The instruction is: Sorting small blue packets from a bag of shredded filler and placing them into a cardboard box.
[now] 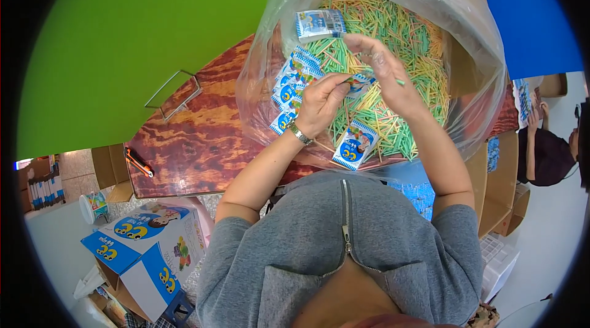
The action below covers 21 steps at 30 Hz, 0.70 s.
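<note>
My left hand (pixel 321 102) is closed, its thumb and fingers pinching the edge of a small blue-and-white packet (pixel 361 84). Beside it, my right hand (pixel 393 79) is raised with fingers stretched toward the left. The tip of a green stick (pixel 400 82) shows against its palm; whether more lies behind the fingers is hidden. Below both hands, thin green, yellow and orange sticks (pixel 402 20) fill a large clear plastic bag (pixel 258 76). Several more packets (pixel 289 91) lie overlapping left of my left hand. One packet (pixel 355 145) rests near me, and a stack of packets (pixel 319 24) sits farther off.
The bag stands on a reddish wood-grain table (pixel 190 143) with an orange cutter knife (pixel 139 162) and a wire handle (pixel 175 94). A printed carton (pixel 147 248) is at lower left. Open cardboard boxes (pixel 499 186) stand at right, where another person (pixel 550 153) works.
</note>
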Each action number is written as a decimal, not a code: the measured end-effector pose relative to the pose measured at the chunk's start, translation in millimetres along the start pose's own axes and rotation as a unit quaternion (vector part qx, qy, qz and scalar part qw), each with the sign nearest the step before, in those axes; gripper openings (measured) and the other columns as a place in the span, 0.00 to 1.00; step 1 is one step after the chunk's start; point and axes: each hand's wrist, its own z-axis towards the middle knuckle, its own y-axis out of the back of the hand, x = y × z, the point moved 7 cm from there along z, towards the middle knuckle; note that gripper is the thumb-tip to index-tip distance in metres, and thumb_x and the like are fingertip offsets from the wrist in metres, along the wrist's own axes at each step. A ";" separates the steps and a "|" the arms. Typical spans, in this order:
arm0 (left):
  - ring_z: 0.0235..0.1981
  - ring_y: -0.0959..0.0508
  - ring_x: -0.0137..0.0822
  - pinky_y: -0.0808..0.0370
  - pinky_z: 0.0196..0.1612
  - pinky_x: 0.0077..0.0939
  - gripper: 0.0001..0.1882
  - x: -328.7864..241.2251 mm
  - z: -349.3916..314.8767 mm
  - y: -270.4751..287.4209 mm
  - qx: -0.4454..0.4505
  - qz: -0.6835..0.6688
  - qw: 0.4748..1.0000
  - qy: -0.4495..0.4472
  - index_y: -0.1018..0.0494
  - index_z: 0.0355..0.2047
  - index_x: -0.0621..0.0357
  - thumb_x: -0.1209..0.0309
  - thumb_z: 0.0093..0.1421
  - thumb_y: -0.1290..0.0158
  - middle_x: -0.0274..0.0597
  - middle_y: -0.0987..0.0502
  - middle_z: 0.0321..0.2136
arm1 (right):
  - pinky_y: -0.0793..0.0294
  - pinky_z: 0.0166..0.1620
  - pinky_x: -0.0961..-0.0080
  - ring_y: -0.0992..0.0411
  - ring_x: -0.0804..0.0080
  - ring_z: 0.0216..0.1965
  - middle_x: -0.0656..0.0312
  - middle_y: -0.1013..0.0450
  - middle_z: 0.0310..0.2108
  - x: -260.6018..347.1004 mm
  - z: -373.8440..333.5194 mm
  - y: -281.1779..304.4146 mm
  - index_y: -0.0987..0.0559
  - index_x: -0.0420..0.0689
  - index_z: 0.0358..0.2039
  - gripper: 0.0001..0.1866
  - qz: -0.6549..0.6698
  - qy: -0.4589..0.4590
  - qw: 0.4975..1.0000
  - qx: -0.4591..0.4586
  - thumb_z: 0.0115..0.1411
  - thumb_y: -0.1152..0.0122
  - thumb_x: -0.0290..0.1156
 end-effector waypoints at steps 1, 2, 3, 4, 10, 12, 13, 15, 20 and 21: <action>0.35 0.20 0.37 0.25 0.38 0.26 0.10 -3.7 -0.6 3.1 -0.007 0.006 0.999 -0.037 0.24 0.44 0.64 0.74 0.63 0.48 0.46 0.21 0.36 | 0.41 0.63 0.61 0.37 0.63 0.60 0.55 0.34 0.57 2.0 2.0 0.9 0.33 0.40 0.58 0.36 0.014 -0.024 0.999 0.020 0.68 0.67 0.60; 0.38 0.21 0.38 0.25 0.41 0.26 0.10 -2.2 -1.0 4.7 0.004 0.002 1.000 -0.023 0.24 0.44 0.64 0.74 0.63 0.49 0.46 0.21 0.38 | 0.43 0.64 0.60 0.39 0.63 0.61 0.55 0.35 0.58 2.9 3.2 1.6 0.33 0.41 0.59 0.37 0.027 -0.048 0.998 0.040 0.67 0.68 0.61; 0.38 0.21 0.38 0.25 0.41 0.26 0.10 -3.4 -1.8 7.3 0.003 0.003 1.000 -0.022 0.24 0.44 0.64 0.74 0.63 0.49 0.46 0.21 0.38 | 0.43 0.64 0.60 0.39 0.63 0.61 0.55 0.35 0.58 5.2 4.1 5.1 0.33 0.41 0.59 0.37 0.027 -0.048 0.998 0.041 0.67 0.68 0.61; 0.38 0.21 0.36 0.25 0.42 0.25 0.11 -4.7 -1.7 8.3 0.009 0.014 1.000 -0.020 0.25 0.44 0.66 0.74 0.64 0.50 0.46 0.21 0.38 | 0.44 0.64 0.61 0.39 0.63 0.62 0.55 0.35 0.59 5.5 4.8 6.2 0.33 0.41 0.59 0.37 0.029 -0.059 0.996 0.066 0.67 0.68 0.61; 0.37 0.20 0.38 0.25 0.40 0.25 0.10 -9.0 -2.5 13.3 0.016 0.031 0.998 -0.042 0.24 0.44 0.63 0.75 0.63 0.48 0.45 0.21 0.37 | 0.43 0.64 0.63 0.39 0.61 0.62 0.53 0.37 0.60 12.5 9.1 -4.0 0.35 0.40 0.61 0.36 -0.096 -0.052 0.979 0.173 0.66 0.61 0.59; 0.37 0.20 0.37 0.25 0.40 0.25 0.10 -10.2 -1.9 15.9 0.023 0.028 0.998 -0.048 0.24 0.44 0.63 0.75 0.63 0.48 0.45 0.21 0.37 | 0.43 0.63 0.63 0.39 0.60 0.61 0.52 0.38 0.60 5.9 8.4 -12.3 0.36 0.40 0.62 0.37 -0.135 -0.069 0.966 0.211 0.65 0.58 0.58; 0.36 0.20 0.37 0.25 0.39 0.25 0.10 -12.0 -1.1 16.9 0.038 0.017 0.997 -0.057 0.24 0.43 0.63 0.74 0.64 0.49 0.45 0.21 0.37 | 0.41 0.63 0.63 0.38 0.60 0.61 0.52 0.38 0.60 4.9 9.3 -15.1 0.37 0.40 0.62 0.35 -0.190 -0.027 0.959 0.206 0.65 0.54 0.55; 0.36 0.20 0.36 0.25 0.38 0.25 0.10 -13.3 -5.6 19.1 0.051 0.009 0.997 -0.061 0.24 0.43 0.63 0.73 0.64 0.49 0.45 0.21 0.36 | 0.40 0.62 0.63 0.38 0.59 0.60 0.52 0.37 0.60 3.8 10.7 -21.7 0.37 0.41 0.62 0.34 -0.239 0.014 0.949 0.204 0.64 0.50 0.52; 0.29 0.26 0.24 0.29 0.33 0.19 0.12 12.1 -22.8 37.7 0.037 -0.040 0.996 0.068 0.24 0.42 0.64 0.67 0.67 0.51 0.35 0.23 0.27 | 0.35 0.58 0.64 0.32 0.56 0.55 0.51 0.31 0.54 27.2 15.7 -34.2 0.37 0.43 0.63 0.31 -0.170 0.102 0.977 0.074 0.63 0.45 0.44; 0.28 0.28 0.22 0.30 0.32 0.18 0.13 17.1 -28.7 42.3 0.031 -0.056 0.994 0.091 0.24 0.41 0.63 0.66 0.68 0.52 0.33 0.24 0.26 | 0.33 0.56 0.65 0.31 0.57 0.54 0.51 0.30 0.52 29.6 12.7 -46.4 0.37 0.44 0.63 0.30 -0.211 0.137 0.963 0.096 0.64 0.47 0.45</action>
